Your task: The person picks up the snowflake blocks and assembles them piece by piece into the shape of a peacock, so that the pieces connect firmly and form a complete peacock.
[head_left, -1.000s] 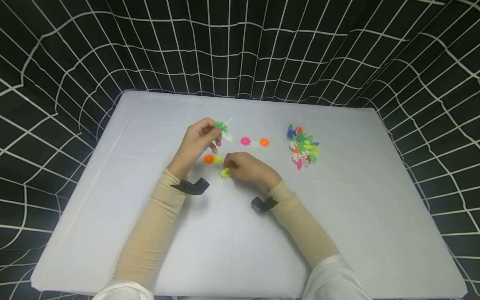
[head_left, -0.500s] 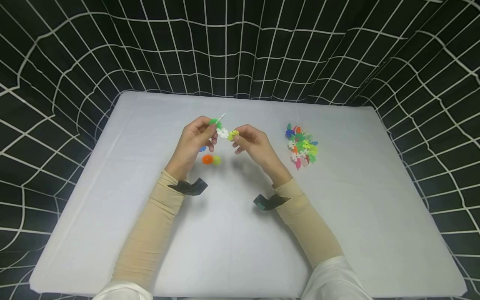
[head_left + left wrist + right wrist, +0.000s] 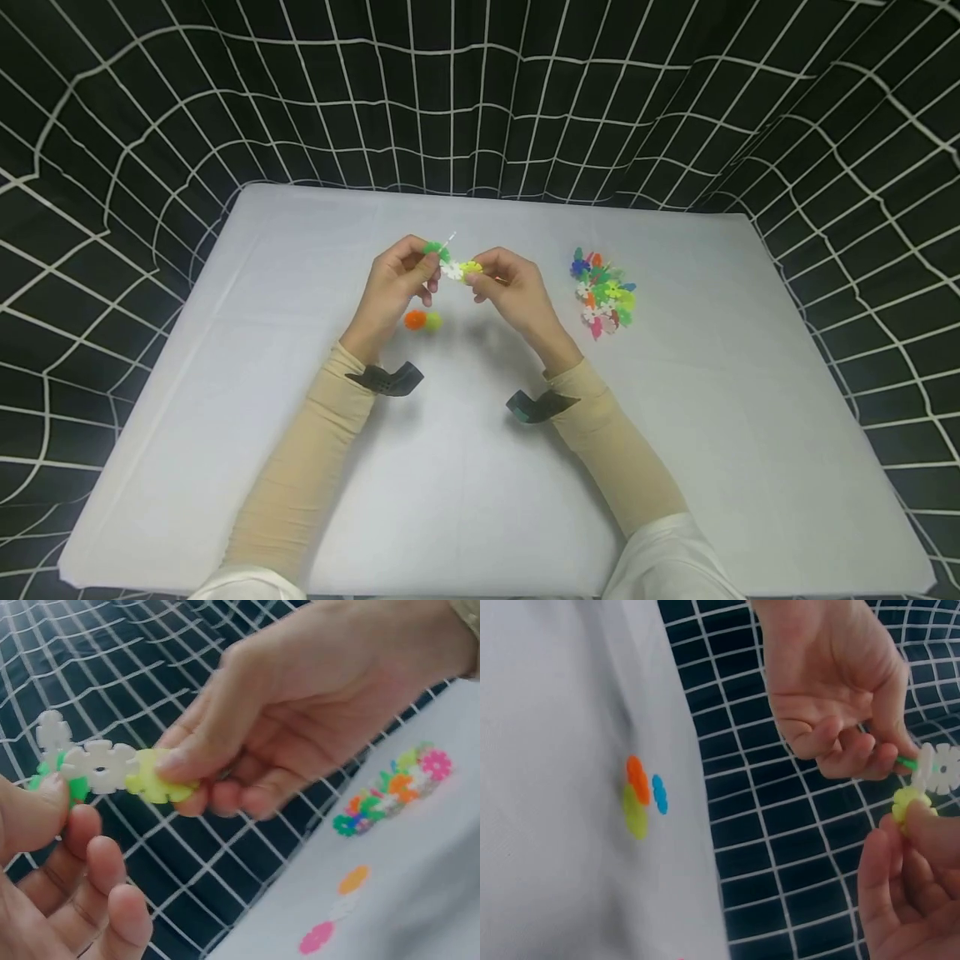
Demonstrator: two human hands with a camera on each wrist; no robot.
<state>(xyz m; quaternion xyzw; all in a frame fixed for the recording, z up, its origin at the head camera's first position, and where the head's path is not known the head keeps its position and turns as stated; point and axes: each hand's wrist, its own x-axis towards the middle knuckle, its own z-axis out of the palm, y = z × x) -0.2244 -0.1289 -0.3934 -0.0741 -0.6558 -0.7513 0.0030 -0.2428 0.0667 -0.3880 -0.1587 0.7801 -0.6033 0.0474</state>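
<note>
In the head view my left hand [image 3: 396,279] is raised over the table, pinching a green notched flower-shaped plastic disc [image 3: 433,249] between thumb and forefinger. Two white discs are joined to it: one is seen edge-on in the head view, and the other white disc [image 3: 101,766] extends toward my right hand [image 3: 517,292]. That hand pinches a yellow disc [image 3: 154,776], whose edge meets the white disc's edge. Whether their notches interlock, I cannot tell. Thumb and fingers cover part of the green and yellow discs.
An orange disc [image 3: 415,320], a yellow-green disc [image 3: 433,321] and a blue disc [image 3: 660,793] lie on the white table [image 3: 675,467]. Pink [image 3: 316,937], white [image 3: 345,906] and orange discs lie in a row. A mixed pile of discs [image 3: 603,293] sits at right.
My right hand has lifted the yellow disc from the table up to the white disc, bringing their edges together. My left hand has kept its pinch on the green disc and shifted only slightly.
</note>
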